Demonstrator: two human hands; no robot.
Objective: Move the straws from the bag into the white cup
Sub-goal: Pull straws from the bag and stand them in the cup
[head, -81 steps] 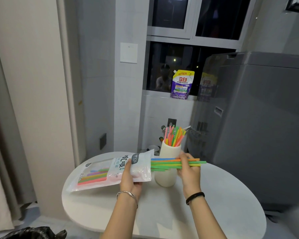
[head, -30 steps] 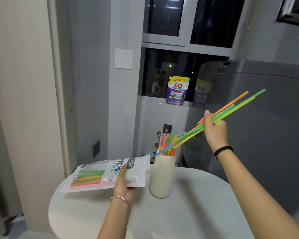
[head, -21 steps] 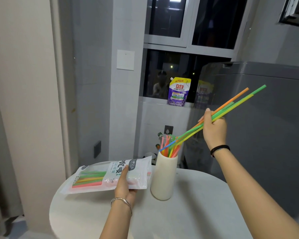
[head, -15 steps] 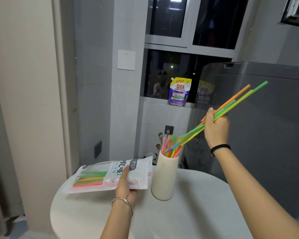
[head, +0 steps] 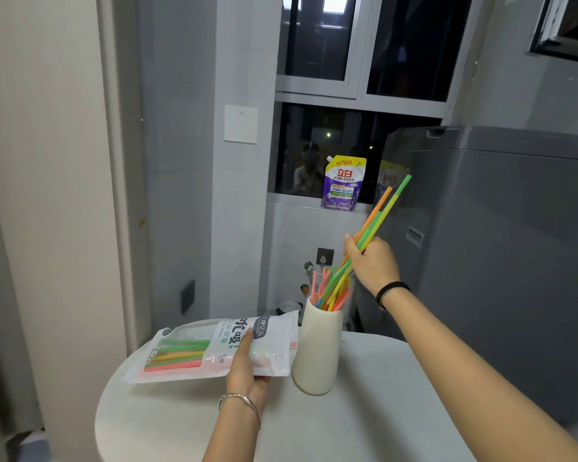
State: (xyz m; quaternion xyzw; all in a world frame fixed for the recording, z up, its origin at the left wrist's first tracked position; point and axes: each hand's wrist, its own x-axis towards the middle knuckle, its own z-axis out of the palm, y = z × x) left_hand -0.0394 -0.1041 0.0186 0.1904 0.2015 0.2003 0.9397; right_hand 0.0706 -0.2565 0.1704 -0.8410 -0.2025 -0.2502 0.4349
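Clamped in the right hand (head: 371, 261): a handful of long straws (head: 379, 213), pinched near mid-length between thumb and fingers. Tilted steeply, upper ends up and to the right toward the grey appliance (head: 514, 245), lower ends down and to the left, already within the mouth of the white cup (head: 317, 348) among the straws standing there. Directly below and slightly left of the grip, then, along the bundle's own long axis, and nearer to this hand than to the other; probably only a slide down that line and a release needed, with a risk of tips snagging on the crowded contents. Standing upright on the round white table (head: 381, 411), just beside the bag's open end. Closed around the bag (head: 214, 348) near its mouth, the left hand (head: 247, 368), holding it roughly level over the table's left part. More straws visible through the bag's clear window, lying lengthwise, pointing toward the cup.
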